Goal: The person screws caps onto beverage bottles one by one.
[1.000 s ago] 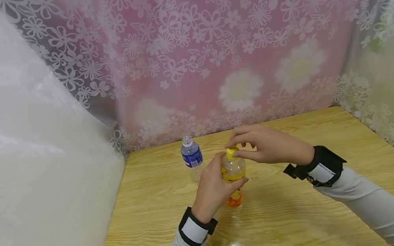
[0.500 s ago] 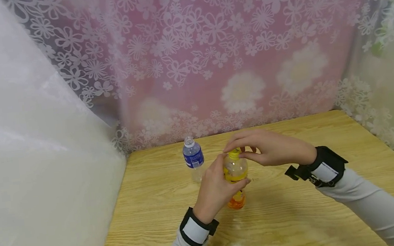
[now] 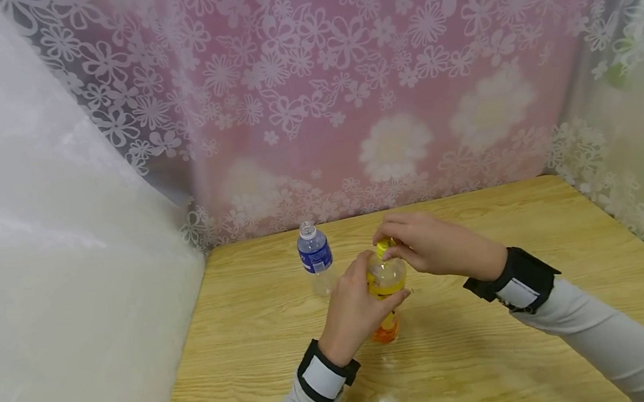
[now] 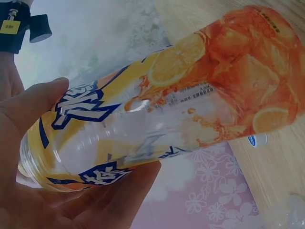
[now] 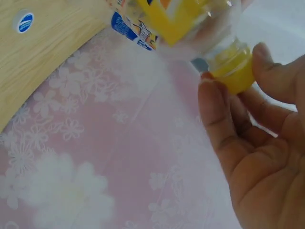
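Note:
An empty clear bottle (image 3: 386,285) with a yellow and orange fruit label (image 4: 190,81) stands upright on the wooden table (image 3: 534,226). My left hand (image 3: 357,304) grips its body, thumb and fingers wrapped round the label (image 4: 86,157). My right hand (image 3: 428,249) pinches the yellow cap (image 3: 383,247) from the right, and the right wrist view shows fingertips curled on both sides of the cap (image 5: 234,71).
A second clear bottle (image 3: 315,256) with a blue label and no cap stands behind and to the left. A small white and blue cap (image 5: 24,22) lies on the table (image 5: 52,33). Floral curtains (image 3: 347,95) close in the back and both sides.
My right hand has turned and curled tighter over the yellow cap, its wrist dropping slightly. The left hand and the bottle have stayed in place.

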Motion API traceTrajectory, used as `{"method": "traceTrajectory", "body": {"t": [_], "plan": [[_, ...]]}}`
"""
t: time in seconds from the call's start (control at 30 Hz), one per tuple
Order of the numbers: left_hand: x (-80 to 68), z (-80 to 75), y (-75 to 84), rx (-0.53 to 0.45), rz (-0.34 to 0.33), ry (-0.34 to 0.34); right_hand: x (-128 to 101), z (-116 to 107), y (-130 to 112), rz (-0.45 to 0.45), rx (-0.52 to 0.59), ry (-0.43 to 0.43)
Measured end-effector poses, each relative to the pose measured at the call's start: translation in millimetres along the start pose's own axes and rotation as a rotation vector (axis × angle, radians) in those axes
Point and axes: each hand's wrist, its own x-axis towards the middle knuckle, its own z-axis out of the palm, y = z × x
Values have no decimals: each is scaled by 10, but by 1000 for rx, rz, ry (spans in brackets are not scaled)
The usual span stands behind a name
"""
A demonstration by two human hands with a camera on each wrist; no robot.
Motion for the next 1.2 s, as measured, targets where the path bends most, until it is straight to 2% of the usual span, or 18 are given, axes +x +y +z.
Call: {"method": "traceTrajectory", "body": {"t": [0.3, 0.37, 0.53, 0.6, 0.8, 0.97, 1.2], "plan": [[-9, 65, 11, 94, -28, 58, -9, 122, -158, 153, -143, 62], [3, 69, 1, 101, -19, 60, -3, 117, -153, 163, -122, 50], [11, 12, -24, 47, 6, 56, -23, -31, -54, 112, 88, -46], [14, -17, -16, 20, 15, 55, -21, -91, -20, 84, 132, -67], [15, -50, 2, 12, 30, 54, 27, -129, -3, 72, 131, -41], [-3, -28, -17, 45, 49, 73, 26, -96, -28, 84, 101, -23], [-9, -3, -10, 99, 39, 96, -3, 29, -123, 200, 64, 64]]}}
